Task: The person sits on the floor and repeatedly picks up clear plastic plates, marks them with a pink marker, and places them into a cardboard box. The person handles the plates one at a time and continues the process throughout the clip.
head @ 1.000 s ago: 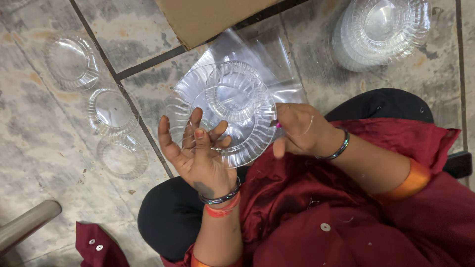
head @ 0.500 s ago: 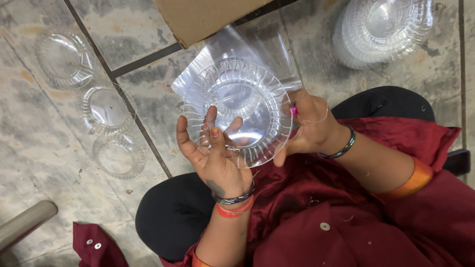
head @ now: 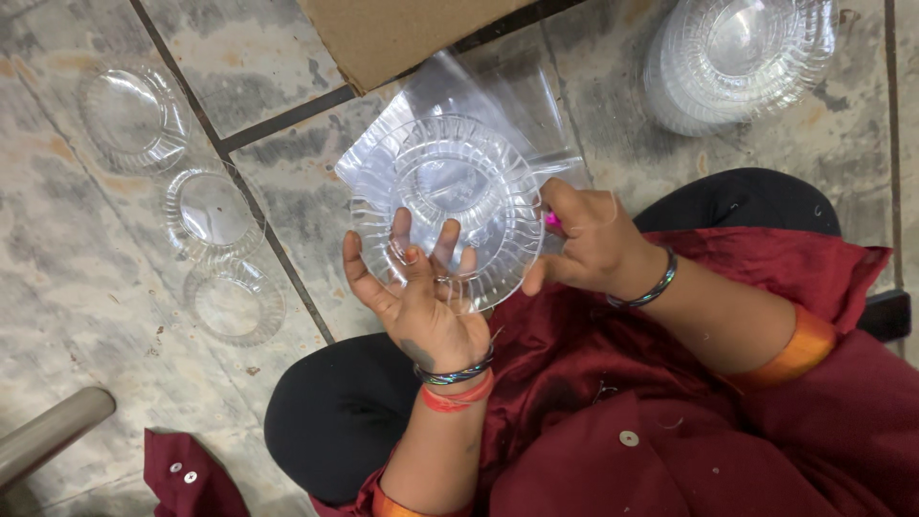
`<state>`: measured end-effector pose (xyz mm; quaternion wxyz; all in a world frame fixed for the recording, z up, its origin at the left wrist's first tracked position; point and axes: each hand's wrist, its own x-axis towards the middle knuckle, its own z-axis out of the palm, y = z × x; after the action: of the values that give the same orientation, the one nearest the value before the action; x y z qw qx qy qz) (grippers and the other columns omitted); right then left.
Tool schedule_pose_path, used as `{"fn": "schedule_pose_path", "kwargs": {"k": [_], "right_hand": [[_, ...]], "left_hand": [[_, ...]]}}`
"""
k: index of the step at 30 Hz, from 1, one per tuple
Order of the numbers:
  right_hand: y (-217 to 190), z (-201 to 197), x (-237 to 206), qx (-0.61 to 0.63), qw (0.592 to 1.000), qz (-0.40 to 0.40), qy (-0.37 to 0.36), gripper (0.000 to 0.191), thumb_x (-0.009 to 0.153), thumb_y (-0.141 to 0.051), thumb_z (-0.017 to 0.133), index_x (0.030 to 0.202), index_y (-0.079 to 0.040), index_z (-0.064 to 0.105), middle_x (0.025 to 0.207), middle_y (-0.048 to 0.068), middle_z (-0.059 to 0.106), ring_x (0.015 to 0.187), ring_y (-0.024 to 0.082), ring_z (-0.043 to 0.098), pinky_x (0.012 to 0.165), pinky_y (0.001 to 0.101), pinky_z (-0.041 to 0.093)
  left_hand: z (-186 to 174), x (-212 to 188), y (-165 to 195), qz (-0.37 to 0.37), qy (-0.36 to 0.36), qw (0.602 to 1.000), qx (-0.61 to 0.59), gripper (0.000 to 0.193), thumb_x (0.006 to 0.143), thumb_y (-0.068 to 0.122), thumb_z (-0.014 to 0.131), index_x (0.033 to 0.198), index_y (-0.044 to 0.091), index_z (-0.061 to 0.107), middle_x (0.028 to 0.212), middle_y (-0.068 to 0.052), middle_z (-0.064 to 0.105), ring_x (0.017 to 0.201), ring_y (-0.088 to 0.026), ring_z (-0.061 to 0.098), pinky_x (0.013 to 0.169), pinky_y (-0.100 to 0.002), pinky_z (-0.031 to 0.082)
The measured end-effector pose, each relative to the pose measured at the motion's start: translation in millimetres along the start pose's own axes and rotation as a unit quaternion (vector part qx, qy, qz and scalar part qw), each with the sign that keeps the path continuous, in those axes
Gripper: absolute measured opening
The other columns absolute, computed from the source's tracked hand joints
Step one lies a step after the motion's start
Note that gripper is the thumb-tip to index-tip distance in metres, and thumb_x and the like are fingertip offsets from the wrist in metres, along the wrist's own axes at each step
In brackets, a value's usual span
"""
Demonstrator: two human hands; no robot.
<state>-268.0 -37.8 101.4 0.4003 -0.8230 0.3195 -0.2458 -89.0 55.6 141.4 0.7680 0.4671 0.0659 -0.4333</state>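
I hold a clear ribbed plastic plate point(head: 459, 187) up above my lap with both hands. My left hand point(head: 412, 297) supports its near left rim from below, fingers spread against the plate. My right hand point(head: 589, 239) pinches its right rim, fingers curled. It may be more than one plate nested together; I cannot tell. A clear plastic bag point(head: 498, 96) lies on the floor just behind the plate.
Three small clear bowls lie in a row on the stone floor at left: the far bowl point(head: 129, 115), the middle bowl point(head: 211, 211), the near bowl point(head: 235, 302). A stack of clear plates point(head: 737, 53) stands top right. A cardboard box point(head: 402, 33) is at top centre. A metal tube point(head: 48, 436) lies bottom left.
The plate has stayed in both hands and tilted a little toward me. My right hand has closed more tightly on the right rim; my left hand has shifted slightly under it.
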Motion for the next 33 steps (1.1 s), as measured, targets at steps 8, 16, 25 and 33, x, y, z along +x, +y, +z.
{"fn": "schedule_pose_path", "kwargs": {"k": [8, 16, 25, 33], "right_hand": [[-3.6, 5.7, -2.0, -0.061, 0.998, -0.001, 0.025, 0.100, 0.062, -0.078, 0.077, 0.116, 0.002, 0.052, 0.088, 0.015, 0.060, 0.077, 0.035, 0.064, 0.070, 0.0408, 0.052], [-4.8, 6.6, -2.5, -0.048, 0.998, 0.023, 0.024, 0.105, 0.052, -0.081, 0.079, 0.109, 0.002, 0.049, 0.086, 0.014, 0.058, 0.069, 0.030, 0.061, 0.066, 0.0391, 0.052], [-4.7, 16.2, -5.0, -0.075, 0.996, 0.025, 0.043, 0.092, 0.075, -0.079, 0.066, 0.114, 0.004, 0.054, 0.086, 0.017, 0.060, 0.078, 0.038, 0.066, 0.069, 0.0425, 0.053], [-2.8, 38.7, -17.3, -0.082, 0.994, 0.020, 0.063, 0.058, 0.108, -0.049, 0.051, 0.116, 0.008, 0.051, 0.087, 0.021, 0.060, 0.079, 0.043, 0.064, 0.066, 0.0479, 0.050]], "left_hand": [[1.9, 0.6, -0.8, -0.009, 0.008, 1.000, 0.016, 0.064, 0.100, 0.004, 0.057, 0.152, 0.031, 0.030, 0.145, -0.015, 0.052, 0.106, -0.035, 0.070, 0.074, -0.042, 0.064], [5.2, -1.4, 0.5, -0.025, 0.008, 0.999, 0.019, 0.065, 0.100, 0.004, 0.057, 0.151, 0.030, 0.029, 0.141, -0.016, 0.052, 0.113, -0.039, 0.068, 0.074, -0.046, 0.065], [4.5, -5.6, -7.5, -0.001, -0.001, 0.999, -0.040, 0.062, 0.103, -0.003, 0.049, 0.150, 0.030, 0.028, 0.144, -0.016, 0.047, 0.122, -0.041, 0.063, 0.080, -0.049, 0.065], [0.4, -7.9, -22.3, 0.055, -0.003, 0.996, -0.065, 0.069, 0.102, -0.003, 0.049, 0.155, 0.030, 0.021, 0.158, -0.015, 0.039, 0.132, -0.040, 0.058, 0.095, -0.055, 0.061]]}}
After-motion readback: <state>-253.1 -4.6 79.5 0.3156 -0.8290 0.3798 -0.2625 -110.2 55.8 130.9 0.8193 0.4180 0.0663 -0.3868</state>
